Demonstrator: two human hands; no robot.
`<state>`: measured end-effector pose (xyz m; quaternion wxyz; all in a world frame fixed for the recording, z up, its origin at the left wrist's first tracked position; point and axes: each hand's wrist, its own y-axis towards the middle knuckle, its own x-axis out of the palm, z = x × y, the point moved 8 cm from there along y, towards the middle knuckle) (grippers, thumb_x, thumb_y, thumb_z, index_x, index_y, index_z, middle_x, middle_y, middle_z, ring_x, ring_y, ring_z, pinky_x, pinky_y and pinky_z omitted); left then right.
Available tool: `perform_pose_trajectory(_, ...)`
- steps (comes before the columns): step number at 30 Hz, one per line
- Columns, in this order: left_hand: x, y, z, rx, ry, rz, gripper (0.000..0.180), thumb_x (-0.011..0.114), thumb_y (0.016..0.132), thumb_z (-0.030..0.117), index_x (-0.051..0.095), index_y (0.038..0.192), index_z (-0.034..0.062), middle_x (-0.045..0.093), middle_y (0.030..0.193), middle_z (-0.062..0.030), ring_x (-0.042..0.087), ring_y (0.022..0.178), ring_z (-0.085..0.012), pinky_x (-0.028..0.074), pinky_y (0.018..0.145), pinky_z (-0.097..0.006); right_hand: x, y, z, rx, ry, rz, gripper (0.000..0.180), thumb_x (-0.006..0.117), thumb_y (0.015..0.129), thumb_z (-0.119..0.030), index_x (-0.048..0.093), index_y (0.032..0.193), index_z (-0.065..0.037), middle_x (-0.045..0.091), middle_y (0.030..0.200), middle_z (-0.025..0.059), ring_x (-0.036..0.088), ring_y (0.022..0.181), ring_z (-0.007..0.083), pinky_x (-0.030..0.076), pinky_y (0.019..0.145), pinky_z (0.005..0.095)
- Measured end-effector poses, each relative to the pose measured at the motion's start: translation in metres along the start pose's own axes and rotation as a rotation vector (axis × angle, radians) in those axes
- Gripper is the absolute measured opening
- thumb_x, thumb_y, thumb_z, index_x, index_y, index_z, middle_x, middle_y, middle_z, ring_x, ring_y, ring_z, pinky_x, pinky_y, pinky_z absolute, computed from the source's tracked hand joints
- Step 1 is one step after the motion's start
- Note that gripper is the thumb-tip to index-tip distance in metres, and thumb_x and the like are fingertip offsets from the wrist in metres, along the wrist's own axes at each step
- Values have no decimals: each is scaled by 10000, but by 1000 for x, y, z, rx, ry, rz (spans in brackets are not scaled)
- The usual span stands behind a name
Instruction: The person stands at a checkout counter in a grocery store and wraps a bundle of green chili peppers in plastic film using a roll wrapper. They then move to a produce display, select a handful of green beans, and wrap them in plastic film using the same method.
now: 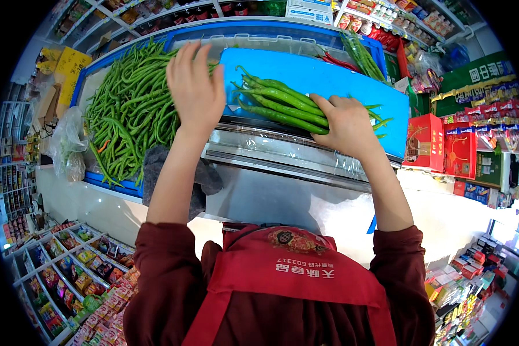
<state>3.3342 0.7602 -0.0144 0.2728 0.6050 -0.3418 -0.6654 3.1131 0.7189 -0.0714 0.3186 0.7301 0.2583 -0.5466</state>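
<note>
On a blue board (242,63), my right hand (346,124) is closed over a bunch of long green chili peppers (279,101). Their stems point left, and some tips stick out past my hand on the right. My left hand (196,86) is raised between the board and a big heap of green chili peppers (135,98), its fingers apart and nothing visible in it. One orange-red pepper (104,146) shows among the heap. Along the board's near side runs a metal-edged unit with clear film (288,153) across it.
A grey cloth (158,173) hangs by the heap's near edge, and a clear plastic bag (69,141) is at far left. Red chilies (338,61) and a green bundle (363,55) lie behind the board. Red boxes (425,143) stand at right; stocked shelves surround the counter.
</note>
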Motion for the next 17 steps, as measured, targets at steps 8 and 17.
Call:
perform_pose_trajectory(8, 18, -81, 125, 130, -461, -464, 621, 627, 754, 226, 390, 1245, -71, 407, 1316, -222, 386, 1240, -351, 283, 1028, -460, 1, -2, -1, -16, -12, 16, 610, 728, 580, -285, 540, 1142, -140, 568, 757, 108, 585, 733, 306, 458, 732, 433)
perform_pose_trajectory(17, 27, -93, 84, 57, -249, -641, 822, 671, 723, 367, 303, 1316, -66, 320, 1405, -164, 288, 1305, -343, 185, 1072, -457, 2, 0, -2, -2, -32, -62, 617, 722, 594, -297, 535, 1154, -119, 582, 777, 112, 590, 743, 302, 458, 730, 405)
